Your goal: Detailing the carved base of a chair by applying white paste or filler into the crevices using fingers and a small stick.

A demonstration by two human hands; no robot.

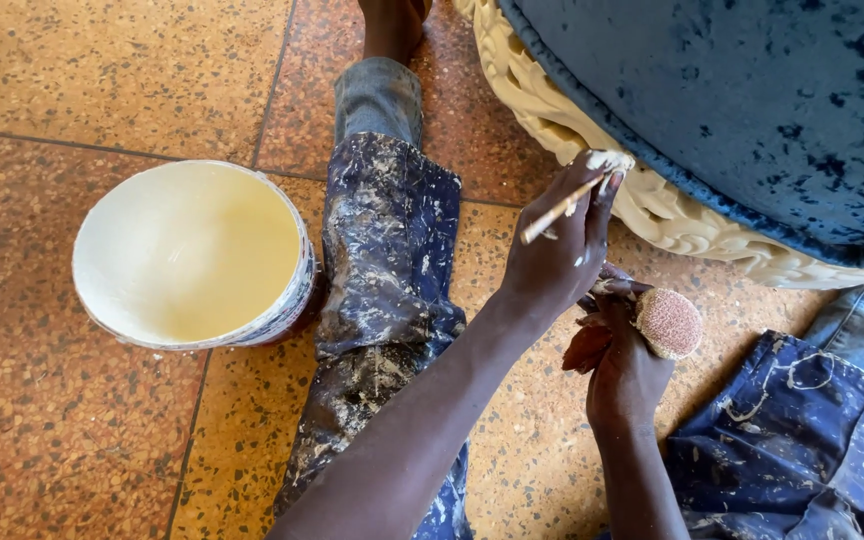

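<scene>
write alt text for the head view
A left hand holds a small brush against a carved cream furniture frame, while the right hand grips a rough round pad. A paint bucket stands on the tiled floor.

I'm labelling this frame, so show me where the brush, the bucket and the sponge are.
brush (560, 211), head view, on the middle of its thin handle, held in the left hand.
bucket (297, 285), head view, on its right outer wall.
sponge (668, 322), head view, on its rounded reddish top, held in the right hand.

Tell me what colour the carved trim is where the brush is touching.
Cream, the carved trim under the brush in the left hand; head view.
</scene>
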